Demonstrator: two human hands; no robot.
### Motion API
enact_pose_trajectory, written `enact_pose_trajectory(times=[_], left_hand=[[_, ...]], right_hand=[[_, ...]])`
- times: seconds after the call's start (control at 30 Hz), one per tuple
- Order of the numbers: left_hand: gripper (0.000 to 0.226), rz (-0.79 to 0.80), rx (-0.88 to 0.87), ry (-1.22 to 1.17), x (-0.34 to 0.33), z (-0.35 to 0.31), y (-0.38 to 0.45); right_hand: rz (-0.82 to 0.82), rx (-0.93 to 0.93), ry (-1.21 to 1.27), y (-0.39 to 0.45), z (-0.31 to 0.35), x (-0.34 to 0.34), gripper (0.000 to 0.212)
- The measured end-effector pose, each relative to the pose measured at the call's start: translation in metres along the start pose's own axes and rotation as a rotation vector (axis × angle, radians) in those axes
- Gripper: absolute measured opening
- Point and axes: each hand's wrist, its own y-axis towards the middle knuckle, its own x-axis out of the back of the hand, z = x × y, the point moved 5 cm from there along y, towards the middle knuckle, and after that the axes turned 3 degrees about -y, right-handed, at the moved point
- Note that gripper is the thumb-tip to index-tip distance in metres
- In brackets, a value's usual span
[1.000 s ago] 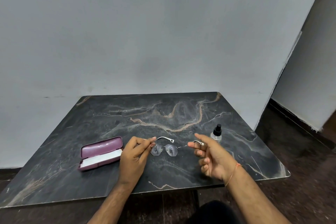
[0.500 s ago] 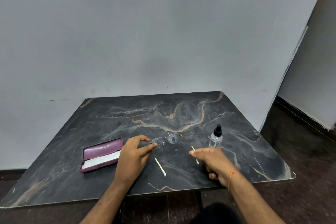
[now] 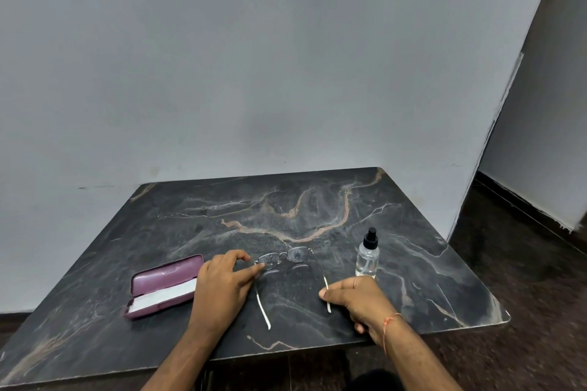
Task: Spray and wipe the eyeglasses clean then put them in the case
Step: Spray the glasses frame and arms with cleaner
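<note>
Thin rimless eyeglasses (image 3: 287,257) with smudged clear lenses and pale-tipped wire arms lie unfolded on a dark veined marble tabletop (image 3: 222,216). The left hand (image 3: 222,282) pinches the left lens corner; the right hand (image 3: 359,298), fingers curled, pinches the right arm. An open purple case (image 3: 165,276) sits left, a clear spray bottle (image 3: 367,259) right.

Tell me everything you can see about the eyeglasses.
The eyeglasses look rimless: two clear lenses, a thin metal bridge, arms with white tips. They sit unfolded on the marble table, arms toward the person, between the case and spray bottle. The left hand pinches the left lens end; the right hand pinches the right arm.
</note>
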Motion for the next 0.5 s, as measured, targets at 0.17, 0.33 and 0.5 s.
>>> enact_pose_trajectory(times=[0.17,0.33,0.5], left_hand=[[0.041,-0.042,-0.001,0.000,-0.003,0.001,-0.003],[0.048,-0.010,0.054,0.044,0.013,0.011,-0.013],[0.044,-0.032,0.150,-0.002,0.051,0.052,-0.039]], right_hand=[[0.001,-0.010,-0.031,0.001,0.001,0.002,0.017],[-0.036,0.013,-0.029,-0.003,0.006,0.008,0.019],[-0.190,0.121,-0.079,-0.013,0.009,0.010,0.030]])
